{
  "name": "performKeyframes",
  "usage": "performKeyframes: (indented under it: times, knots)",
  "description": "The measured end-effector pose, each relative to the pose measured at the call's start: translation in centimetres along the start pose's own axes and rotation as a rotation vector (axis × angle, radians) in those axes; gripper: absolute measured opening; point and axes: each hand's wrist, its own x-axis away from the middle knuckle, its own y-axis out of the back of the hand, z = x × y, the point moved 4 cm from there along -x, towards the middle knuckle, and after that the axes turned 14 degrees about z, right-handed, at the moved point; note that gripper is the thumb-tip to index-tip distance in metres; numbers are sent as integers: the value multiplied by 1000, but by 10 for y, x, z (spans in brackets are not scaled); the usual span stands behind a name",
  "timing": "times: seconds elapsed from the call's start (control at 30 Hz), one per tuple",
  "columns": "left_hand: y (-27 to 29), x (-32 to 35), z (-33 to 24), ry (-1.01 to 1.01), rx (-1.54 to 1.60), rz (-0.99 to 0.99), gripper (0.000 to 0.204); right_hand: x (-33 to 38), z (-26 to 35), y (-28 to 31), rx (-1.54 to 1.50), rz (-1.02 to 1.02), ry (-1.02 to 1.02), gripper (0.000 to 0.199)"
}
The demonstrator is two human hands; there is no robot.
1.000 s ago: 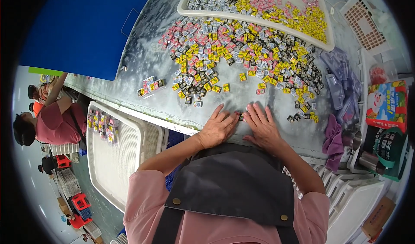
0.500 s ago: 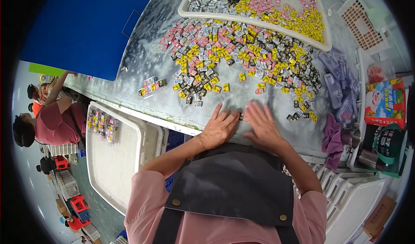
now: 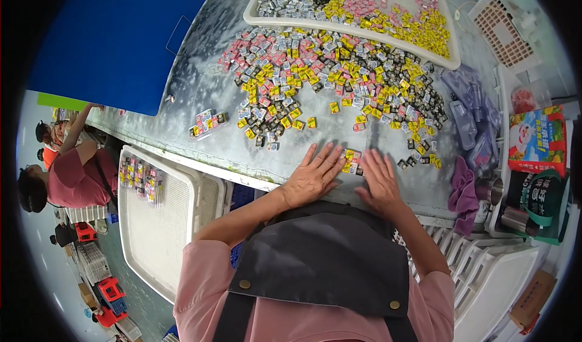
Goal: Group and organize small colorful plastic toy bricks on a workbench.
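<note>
A compact cluster of small printed blocks [image 3: 352,162], yellow, pink and black, lies on the grey table close to its near edge. My left hand [image 3: 311,178] rests flat at the cluster's left side, fingers stretched, the fingertips right beside it. On the other side, my right hand [image 3: 382,183] lies with its fingers extended, next to the cluster's right edge. Neither hand is closed round anything. Beyond them spreads a loose pile of small blocks [image 3: 291,75] in pink, white, yellow and black. Left of the pile is a clear plastic case [image 3: 207,124] filled with such blocks.
A white tray [image 3: 351,25] of sorted blocks stands at the far side. Clear plastic cases [image 3: 470,111] and a purple cloth [image 3: 464,196] lie at the right. A blue panel [image 3: 115,39] covers the far left. Below the table's left edge is a white tray [image 3: 157,227]; co-workers stand farther left.
My right hand, blurred before, has drawn slightly right and lies still beside the cluster. More of the blocks shows between my hands. My left hand's fingers have shifted a little right.
</note>
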Motion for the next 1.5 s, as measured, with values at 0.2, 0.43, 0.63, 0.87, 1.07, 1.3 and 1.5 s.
performKeyframes:
  times: [0.2, 0.43, 0.63, 0.87, 1.07, 1.3, 1.5]
  knots:
    - [16, 24, 31, 410, 436, -254, 38, 11, -37, -12, -574, -209, -358, 32]
    - [-5, 8, 41, 529, 822, -271, 17, 13, -53, -38, -1044, -170, -484, 20]
    - [-3, 25, 55, 580, 1100, -278, 14, -11, -36, -20, -1075, -70, -551, 7]
    - [53, 119, 133, 673, 1054, -570, 11, -149, 43, 10, -1071, 18, -213, 4]
    - [80, 216, 219, 890, 1091, -775, 9, -295, 125, -21, -1066, 125, -24, 11]
    - [62, 260, 266, 1006, 1075, -837, 14, -365, 161, -56, -915, 170, -118, 17]
    - [52, 262, 271, 1007, 1115, -873, 16, -369, 159, -68, -955, 222, -174, 17]
